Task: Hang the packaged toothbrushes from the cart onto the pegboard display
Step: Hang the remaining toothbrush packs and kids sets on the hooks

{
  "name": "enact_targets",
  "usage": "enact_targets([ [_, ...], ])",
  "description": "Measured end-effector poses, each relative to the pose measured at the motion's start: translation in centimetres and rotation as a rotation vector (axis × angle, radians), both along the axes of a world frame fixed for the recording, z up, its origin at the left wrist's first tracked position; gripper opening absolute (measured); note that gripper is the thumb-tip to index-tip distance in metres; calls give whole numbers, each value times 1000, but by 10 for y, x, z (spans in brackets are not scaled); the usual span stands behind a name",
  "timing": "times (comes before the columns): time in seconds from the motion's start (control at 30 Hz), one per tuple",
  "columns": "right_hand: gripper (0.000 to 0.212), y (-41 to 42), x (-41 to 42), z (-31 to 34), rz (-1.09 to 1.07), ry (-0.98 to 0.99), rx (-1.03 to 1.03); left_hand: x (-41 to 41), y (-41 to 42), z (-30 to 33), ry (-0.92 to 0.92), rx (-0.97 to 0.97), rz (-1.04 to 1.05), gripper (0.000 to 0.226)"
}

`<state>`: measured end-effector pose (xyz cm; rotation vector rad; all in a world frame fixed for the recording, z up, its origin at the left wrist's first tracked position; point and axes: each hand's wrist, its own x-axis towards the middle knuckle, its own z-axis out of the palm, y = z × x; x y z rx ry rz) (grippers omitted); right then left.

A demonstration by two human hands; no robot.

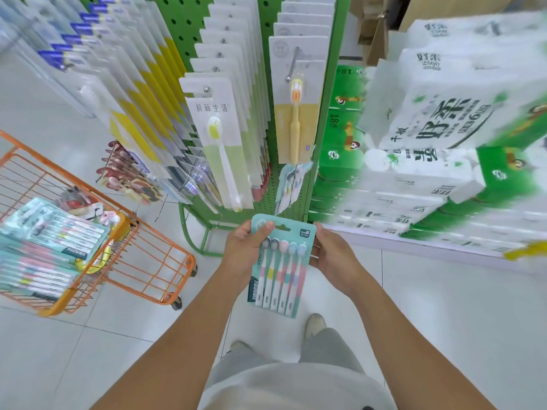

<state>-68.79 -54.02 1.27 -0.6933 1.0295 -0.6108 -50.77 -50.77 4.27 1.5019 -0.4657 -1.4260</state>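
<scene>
While below the pegboard (268,196), both hands' fingers (265,229) grasping the toothbrush pack (279,267), forearms outstretched.

I see a teal toothbrush pack (281,261) holding five brushes with white handles banded in pink, yellow and blue. The cart (142,261) is orange wire and carries more teal packs (53,235) with the same pastel bands. The pegboard (180,28) is bright green with dark holes. Its hanging cards (219,137) are pale grey over light green, and one card (296,108) is grey over yellow with a yellow brush. The tissue packs (429,137) are white and green with black lettering. The floor (444,306) is pale grey tile.
</scene>
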Motion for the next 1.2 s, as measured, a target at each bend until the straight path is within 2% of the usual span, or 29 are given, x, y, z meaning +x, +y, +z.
enact_targets([
  [0.07, 42, 1, -2, 5, -30, 1, -49, -4, -3, -3, -2, 18, 22, 12],
  [0.13, 27, -1, -4, 6, 6, 43, -171, -7, -4, -9, -4, 35, 27, 21],
  [0.23, 19, -6, -2, -1, -11, 194, -300, -10, -3, -17, -75, 51, 12, 12],
  [0.3, 19, -12, 2, -5, -58, 249, -312, -10, -2, -19, -172, 65, -19, 13],
  [0.37, 18, -21, 5, -10, -104, 270, -288, -5, -3, -17, -256, 116, -60, 26],
  [0.5, 19, -43, 11, -20, -121, 293, -287, 14, 4, -17, -300, 201, -87, 36],
  [0.7, 23, -72, 14, -24, -139, 359, -358, 28, 14, -22, -262, 233, -51, 13],
  [0.87, 3, -97, 12, -31, -168, 527, -442, 28, 14, -16, -259, 240, -15, 4],
  [0.9, 7, -103, 14, -30, -177, 576, -466, 28, 14, -15, -261, 239, -12, 3],
  [1.03, 46, -131, 19, -25, -264, 738, -549, 28, 13, -12, -263, 231, 17, 4],
  [1.2, 53, -151, 23, -12, -309, 805, -534, 30, 21, -14, -250, 234, 60, 8],
])
